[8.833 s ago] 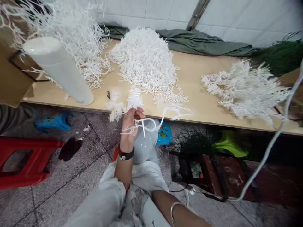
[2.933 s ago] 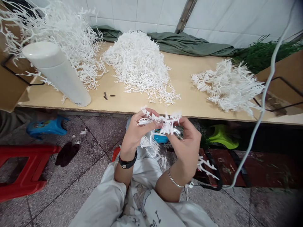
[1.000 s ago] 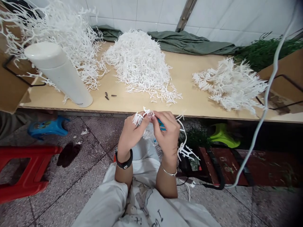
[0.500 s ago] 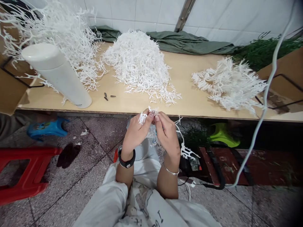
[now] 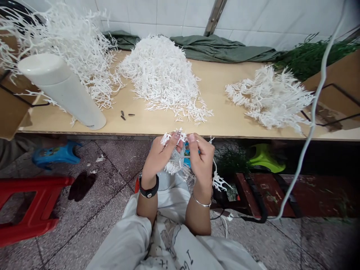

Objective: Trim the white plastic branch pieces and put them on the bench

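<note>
Just beyond the table's front edge, my left hand (image 5: 155, 160) is closed, pinching small white branching plastic sprigs (image 5: 166, 138) at its thumb and fingertips. Beside it, my right hand (image 5: 203, 159) is also closed, gripping a white branched plastic stem (image 5: 219, 183) whose forked end hangs out past the little-finger side. A gap separates the two thumbs. Below and between the hands hang more white sprigs (image 5: 172, 167). On the table, a heap of short white sprigs (image 5: 163, 75) lies straight ahead.
A tall white bottle (image 5: 64, 93) stands front left, near several dark seeds (image 5: 123, 117). Longer white stems (image 5: 81, 48) pile behind it; another white bunch (image 5: 272, 97) lies right. A pale cable (image 5: 309, 138) hangs at right. Red (image 5: 28, 210) and blue (image 5: 56, 155) stools are left.
My hands, which were together at the fingertips, have come apart; the right has shifted slightly right. More white sprigs now show in the left fingers and beneath the hands.
</note>
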Demonstrator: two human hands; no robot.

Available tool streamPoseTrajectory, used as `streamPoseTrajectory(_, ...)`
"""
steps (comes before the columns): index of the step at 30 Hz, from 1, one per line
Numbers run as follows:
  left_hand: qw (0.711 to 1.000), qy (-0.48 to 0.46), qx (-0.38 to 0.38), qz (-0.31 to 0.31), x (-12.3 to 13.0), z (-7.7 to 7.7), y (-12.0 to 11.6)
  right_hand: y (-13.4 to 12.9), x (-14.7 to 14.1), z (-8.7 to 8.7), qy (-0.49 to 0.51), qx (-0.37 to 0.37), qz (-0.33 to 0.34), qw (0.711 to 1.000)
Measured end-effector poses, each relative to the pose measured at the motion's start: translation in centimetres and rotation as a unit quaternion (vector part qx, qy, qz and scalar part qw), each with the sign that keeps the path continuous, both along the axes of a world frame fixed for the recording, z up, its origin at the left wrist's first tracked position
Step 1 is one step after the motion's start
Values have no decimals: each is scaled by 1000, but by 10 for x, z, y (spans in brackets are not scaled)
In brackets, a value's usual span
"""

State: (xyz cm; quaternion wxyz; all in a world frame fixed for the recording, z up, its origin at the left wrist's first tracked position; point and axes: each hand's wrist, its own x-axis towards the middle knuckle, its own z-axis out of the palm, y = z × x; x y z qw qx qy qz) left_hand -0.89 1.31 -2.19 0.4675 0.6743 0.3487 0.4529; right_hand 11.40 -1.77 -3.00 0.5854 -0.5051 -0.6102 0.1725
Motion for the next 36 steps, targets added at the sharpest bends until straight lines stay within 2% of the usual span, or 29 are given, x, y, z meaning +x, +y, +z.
streamPoseTrajectory(4,998,-47,-38,-14,1,1,-3,-1,-4,0,12,15,-20,1000)
streamPoseTrajectory(9,974,-138,-148,-101,4,-3,-3,-4,-6,0,43,12,-27,999)
streamPoseTrajectory(13,957,-191,-156,-154,3,-9,0,-5,-7,0,22,13,-21,999)
streamPoseTrajectory(17,954,-234,-162,-98,10,-8,-1,-4,-7,1,-6,58,-47,997)
streamPoseTrajectory(20,934,-267,-223,-75,18,-2,-3,-5,-6,3,17,56,-22,998)
streamPoseTrajectory(23,885,-321,-316,-116,23,5,-3,-7,-7,6,91,8,37,995)
streamPoseTrajectory(26,832,-361,-390,-160,27,8,-3,-9,-8,5,171,-26,56,983)
streamPoseTrajectory(28,814,-375,-412,-164,31,10,-7,-10,-9,3,218,-30,62,973)
streamPoseTrajectory(32,811,-395,-412,-128,41,9,-17,-12,-7,6,305,6,60,950)
streamPoseTrajectory(36,823,-458,-334,-32,38,4,-13,-16,1,23,367,61,55,926)
